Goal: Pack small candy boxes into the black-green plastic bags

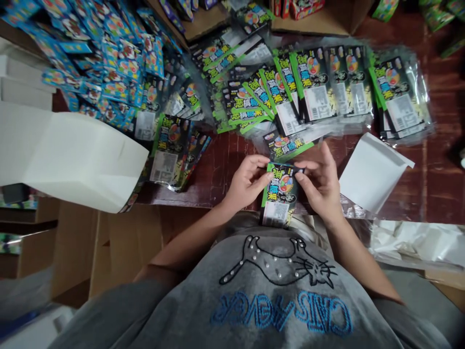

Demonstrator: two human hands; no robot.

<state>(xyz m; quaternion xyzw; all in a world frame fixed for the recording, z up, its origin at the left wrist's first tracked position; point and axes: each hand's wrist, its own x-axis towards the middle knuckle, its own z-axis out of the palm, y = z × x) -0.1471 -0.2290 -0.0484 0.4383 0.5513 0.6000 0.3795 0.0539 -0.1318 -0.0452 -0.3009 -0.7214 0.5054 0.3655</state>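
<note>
At the near edge of the dark red counter [212, 167], seen from the head view, we hold a black packet [280, 194] between both hands, its printed face up and its lower end reaching past the edge, close to our grey shirt [283, 291]. Our left hand [250, 179] has its grip closed on the packet's upper left corner, thumb on the face; our right hand [321, 184] grasps the upper right corner the same way, one finger raised. The packet carries bright lettering, a colourful round picture and a pale label near the bottom. Just beyond our fingers lies a single packet [286, 146], and behind it we see overlapping black-and-green packets [316, 85] in clear sleeves. To our right rests a white carton [374, 172]; to our left, a larger white box [69, 150] juts over the edge, with a heap of blue packets [119, 63] beyond it. At the far side stands a cardboard box [316, 25] with red packets [307, 8] inside.
</note>
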